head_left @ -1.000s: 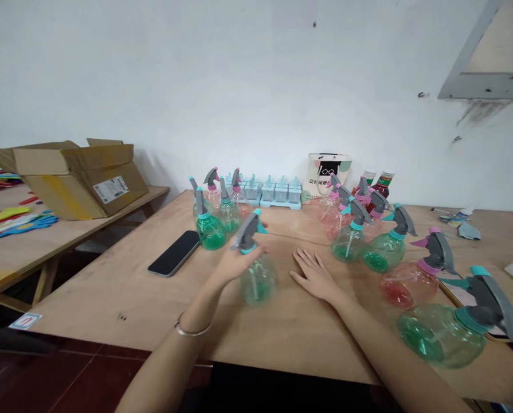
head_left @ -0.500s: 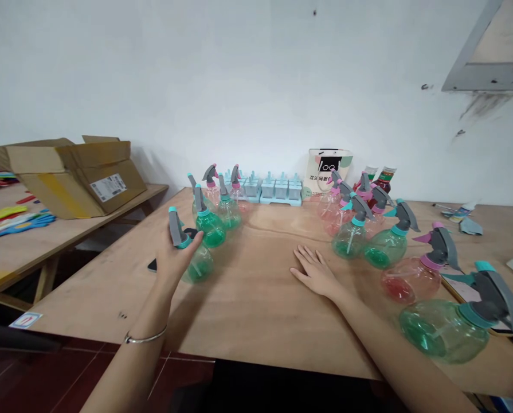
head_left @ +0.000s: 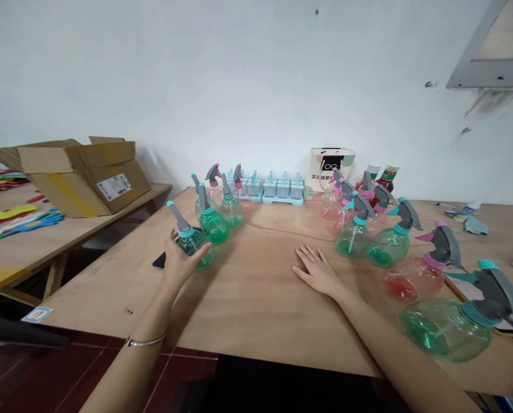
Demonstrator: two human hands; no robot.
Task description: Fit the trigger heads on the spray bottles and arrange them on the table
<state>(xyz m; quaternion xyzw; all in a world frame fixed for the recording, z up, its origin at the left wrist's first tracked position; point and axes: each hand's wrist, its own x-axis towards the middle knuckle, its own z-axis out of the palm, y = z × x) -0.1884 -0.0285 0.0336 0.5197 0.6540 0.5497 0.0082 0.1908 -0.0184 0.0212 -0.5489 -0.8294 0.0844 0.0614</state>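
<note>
My left hand (head_left: 179, 263) is wrapped round a green spray bottle (head_left: 192, 241) with a grey trigger and teal collar, standing on the wooden table (head_left: 256, 292) at the near end of a left-hand group of spray bottles (head_left: 216, 207). A black phone (head_left: 159, 261) lies partly hidden behind that hand. My right hand (head_left: 318, 271) rests flat on the table's middle, fingers spread, holding nothing. To its right stands a row of green and pink spray bottles (head_left: 391, 241).
Blue ice-pop moulds (head_left: 277, 189), a small printed bag (head_left: 327, 167) and red bottles (head_left: 384, 179) line the wall. A large green spray bottle (head_left: 449, 327) lies at the near right. An open cardboard box (head_left: 79, 172) and coloured pieces sit on a second table at left.
My left hand carried the green spray bottle from the table's middle leftwards and set it down beside the left group, over the phone. My right hand stayed flat.
</note>
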